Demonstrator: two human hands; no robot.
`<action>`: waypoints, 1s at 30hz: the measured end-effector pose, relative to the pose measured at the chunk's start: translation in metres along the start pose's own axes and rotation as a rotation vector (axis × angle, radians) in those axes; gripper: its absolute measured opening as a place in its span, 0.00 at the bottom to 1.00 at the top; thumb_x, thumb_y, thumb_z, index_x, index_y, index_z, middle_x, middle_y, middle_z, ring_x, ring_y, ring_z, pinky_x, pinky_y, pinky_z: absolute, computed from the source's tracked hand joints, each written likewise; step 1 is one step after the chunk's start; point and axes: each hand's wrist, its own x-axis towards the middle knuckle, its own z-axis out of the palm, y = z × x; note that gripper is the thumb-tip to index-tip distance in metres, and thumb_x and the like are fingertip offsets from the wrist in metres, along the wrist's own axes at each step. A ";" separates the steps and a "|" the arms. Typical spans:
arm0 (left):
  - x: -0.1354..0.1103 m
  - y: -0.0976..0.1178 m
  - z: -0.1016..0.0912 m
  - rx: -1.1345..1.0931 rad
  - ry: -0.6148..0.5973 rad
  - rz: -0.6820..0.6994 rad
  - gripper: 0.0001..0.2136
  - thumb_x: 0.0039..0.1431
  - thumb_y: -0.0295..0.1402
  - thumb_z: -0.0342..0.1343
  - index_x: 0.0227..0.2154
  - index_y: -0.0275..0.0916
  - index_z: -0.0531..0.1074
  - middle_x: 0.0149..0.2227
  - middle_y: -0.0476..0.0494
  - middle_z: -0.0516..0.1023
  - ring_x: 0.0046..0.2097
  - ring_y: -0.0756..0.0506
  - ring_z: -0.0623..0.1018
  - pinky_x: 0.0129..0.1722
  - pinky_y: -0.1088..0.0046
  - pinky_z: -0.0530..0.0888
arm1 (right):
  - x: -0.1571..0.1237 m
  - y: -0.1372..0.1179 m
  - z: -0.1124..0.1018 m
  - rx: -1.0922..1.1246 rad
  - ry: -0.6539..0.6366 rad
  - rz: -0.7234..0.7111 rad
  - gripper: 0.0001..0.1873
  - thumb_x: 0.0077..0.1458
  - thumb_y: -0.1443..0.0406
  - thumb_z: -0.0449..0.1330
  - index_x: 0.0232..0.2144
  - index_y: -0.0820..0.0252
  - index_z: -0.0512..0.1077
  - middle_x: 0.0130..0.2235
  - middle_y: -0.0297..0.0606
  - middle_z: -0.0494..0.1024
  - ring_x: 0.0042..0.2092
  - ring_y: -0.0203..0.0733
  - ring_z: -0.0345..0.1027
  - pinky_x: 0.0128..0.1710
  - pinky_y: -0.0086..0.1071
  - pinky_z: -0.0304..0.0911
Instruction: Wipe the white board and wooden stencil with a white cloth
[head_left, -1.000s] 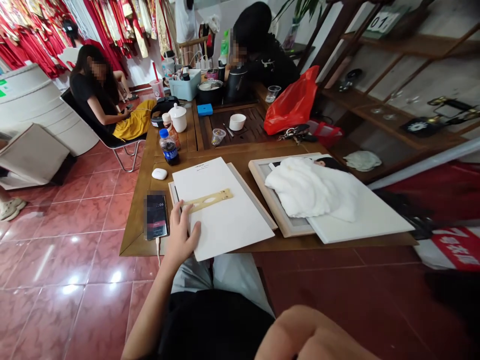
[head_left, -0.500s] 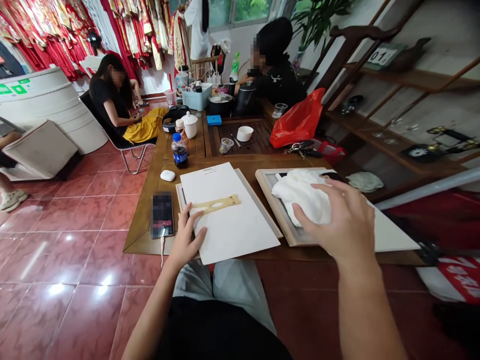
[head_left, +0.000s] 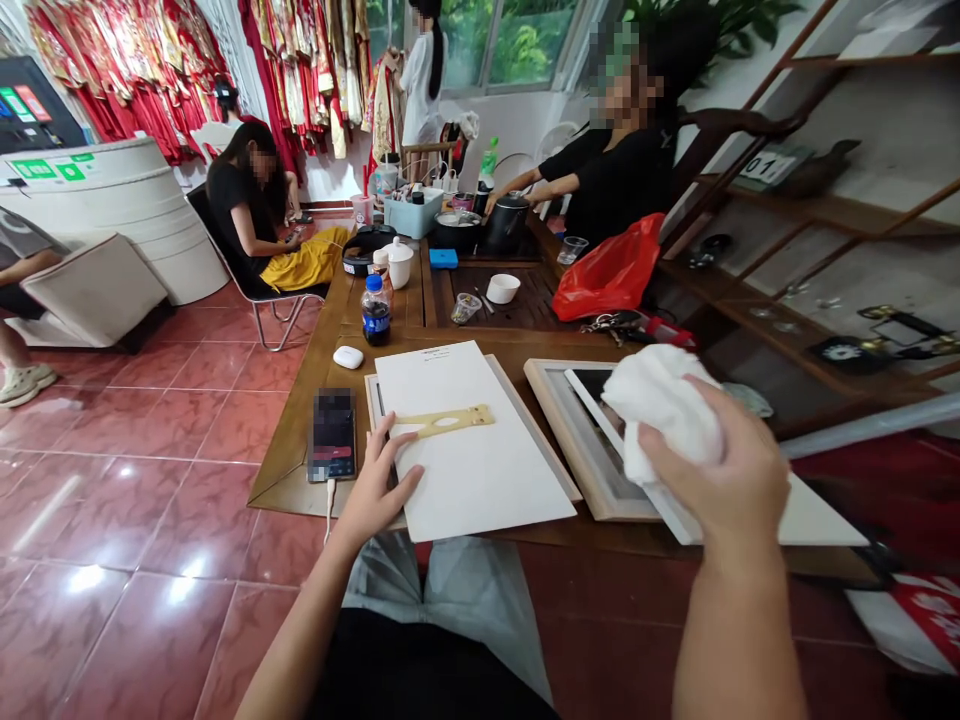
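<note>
My left hand lies with fingers spread on the lower left of a white sheet or board. Its fingertips touch the left end of a flat yellowish strip with oval cutouts, which lies across the sheet. Under the sheet, part of a wooden frame shows. My right hand grips a bunched white cloth, raised above a second frame and another white board. Part of that board and a dark area beside it are covered by the cloth and hand.
Left of the sheet lie a phone on a cable and a white earphone case. A dark drink bottle, white lidded cup, small white bowl and red plastic bag stand farther back. Several people are around the table and room.
My right hand has closed on the white cloth and lifted it, uncovering more of the frame and board beneath. My left hand stays on the sheet. The person across has stretched both arms toward the pot.
</note>
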 end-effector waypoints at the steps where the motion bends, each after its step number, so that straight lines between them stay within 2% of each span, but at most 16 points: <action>1: 0.000 0.000 0.000 -0.003 0.003 0.001 0.18 0.69 0.39 0.53 0.60 0.47 0.65 0.74 0.41 0.47 0.75 0.38 0.48 0.73 0.50 0.44 | -0.004 -0.010 -0.009 0.093 0.052 -0.063 0.34 0.56 0.54 0.62 0.62 0.58 0.67 0.52 0.52 0.76 0.48 0.60 0.73 0.44 0.49 0.69; 2: 0.000 0.000 0.000 -0.006 0.004 0.003 0.18 0.69 0.39 0.53 0.60 0.47 0.65 0.74 0.41 0.47 0.75 0.38 0.48 0.73 0.51 0.44 | -0.008 -0.021 -0.017 0.164 0.082 -0.140 0.37 0.53 0.55 0.64 0.63 0.57 0.66 0.52 0.52 0.76 0.48 0.61 0.73 0.46 0.51 0.69; 4: -0.001 0.000 0.001 -0.012 0.003 0.008 0.18 0.69 0.38 0.53 0.60 0.47 0.64 0.74 0.41 0.46 0.75 0.39 0.48 0.73 0.53 0.43 | -0.021 -0.047 -0.030 0.199 0.049 -0.296 0.37 0.53 0.57 0.63 0.64 0.54 0.65 0.52 0.51 0.75 0.48 0.61 0.73 0.45 0.51 0.70; 7: -0.001 0.001 0.001 -0.011 0.000 0.007 0.18 0.69 0.37 0.54 0.60 0.47 0.64 0.74 0.40 0.46 0.75 0.39 0.48 0.74 0.53 0.42 | -0.041 -0.082 -0.035 0.074 -0.108 -0.478 0.32 0.54 0.59 0.61 0.62 0.51 0.66 0.49 0.48 0.74 0.47 0.60 0.73 0.46 0.51 0.68; 9: -0.001 0.001 0.001 -0.005 -0.001 0.002 0.18 0.69 0.37 0.54 0.60 0.47 0.65 0.74 0.40 0.46 0.75 0.39 0.48 0.74 0.52 0.42 | -0.051 -0.095 -0.030 0.055 -0.250 -0.542 0.29 0.55 0.60 0.58 0.60 0.51 0.66 0.51 0.47 0.74 0.50 0.58 0.72 0.51 0.52 0.65; 12: -0.001 0.001 0.001 0.003 -0.002 0.004 0.18 0.69 0.38 0.54 0.60 0.47 0.65 0.74 0.41 0.46 0.75 0.38 0.48 0.74 0.52 0.42 | -0.057 -0.101 -0.017 0.074 -0.387 -0.554 0.29 0.56 0.56 0.58 0.59 0.54 0.66 0.57 0.49 0.72 0.55 0.59 0.69 0.57 0.57 0.59; 16: 0.000 0.001 0.001 0.002 -0.002 0.025 0.18 0.69 0.37 0.54 0.60 0.46 0.64 0.74 0.40 0.47 0.75 0.38 0.48 0.74 0.52 0.41 | -0.061 -0.106 0.001 0.115 -0.408 -0.538 0.38 0.54 0.45 0.63 0.62 0.55 0.66 0.61 0.54 0.68 0.59 0.63 0.65 0.56 0.58 0.60; 19: 0.000 0.001 0.001 -0.010 -0.001 0.044 0.17 0.71 0.37 0.51 0.60 0.46 0.64 0.74 0.39 0.47 0.75 0.39 0.48 0.74 0.52 0.41 | -0.067 -0.115 0.010 0.172 -0.395 -0.527 0.33 0.55 0.48 0.64 0.59 0.53 0.71 0.60 0.55 0.67 0.60 0.64 0.64 0.55 0.58 0.61; 21: 0.000 -0.001 0.002 -0.015 0.002 0.050 0.16 0.73 0.37 0.48 0.60 0.45 0.64 0.74 0.40 0.47 0.75 0.40 0.47 0.73 0.52 0.40 | -0.072 -0.125 0.011 0.210 -0.435 -0.530 0.32 0.54 0.50 0.65 0.59 0.51 0.72 0.61 0.53 0.68 0.61 0.65 0.63 0.57 0.60 0.59; 26: 0.001 -0.005 0.001 -0.032 -0.021 0.066 0.18 0.73 0.35 0.44 0.63 0.45 0.61 0.74 0.40 0.45 0.75 0.40 0.45 0.73 0.50 0.37 | -0.081 -0.151 0.007 0.318 -0.608 -0.595 0.42 0.43 0.54 0.71 0.62 0.44 0.69 0.65 0.48 0.65 0.66 0.64 0.57 0.63 0.61 0.50; 30: 0.001 -0.006 0.000 -0.055 -0.038 0.071 0.18 0.72 0.34 0.45 0.63 0.45 0.61 0.75 0.39 0.44 0.75 0.39 0.45 0.73 0.50 0.37 | -0.085 -0.156 0.007 0.344 -0.619 -0.571 0.42 0.43 0.56 0.70 0.62 0.44 0.68 0.65 0.46 0.66 0.67 0.62 0.56 0.64 0.58 0.50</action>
